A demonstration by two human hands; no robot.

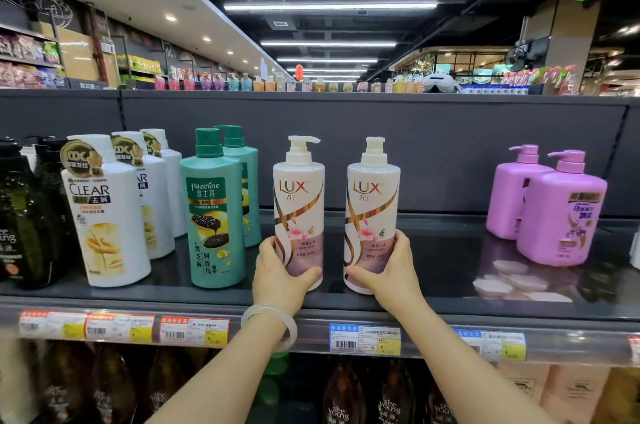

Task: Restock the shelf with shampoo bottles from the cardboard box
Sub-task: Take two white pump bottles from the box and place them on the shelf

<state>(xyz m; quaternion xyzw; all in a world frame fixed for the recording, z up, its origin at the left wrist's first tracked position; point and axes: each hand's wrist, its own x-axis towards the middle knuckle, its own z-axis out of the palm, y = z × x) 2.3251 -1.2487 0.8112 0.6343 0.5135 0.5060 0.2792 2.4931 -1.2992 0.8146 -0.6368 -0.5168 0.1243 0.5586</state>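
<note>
Two white LUX pump bottles stand upright on the dark top shelf (433, 250). My left hand (277, 280) grips the base of the left LUX bottle (299, 202), a pale bangle on that wrist. My right hand (388, 271) wraps the base of the right LUX bottle (373, 205). Both bottles rest near the shelf's front edge, a hand's width apart, labels facing me. The cardboard box is out of view.
Left of the LUX bottles stand green Hazeline bottles (213, 216), white CLEAR bottles (104, 216) and dark bottles (24, 216). Purple pump bottles (559, 212) stand at the right, with bare shelf between. Price tags (365, 339) line the shelf edge; more bottles fill the shelf below.
</note>
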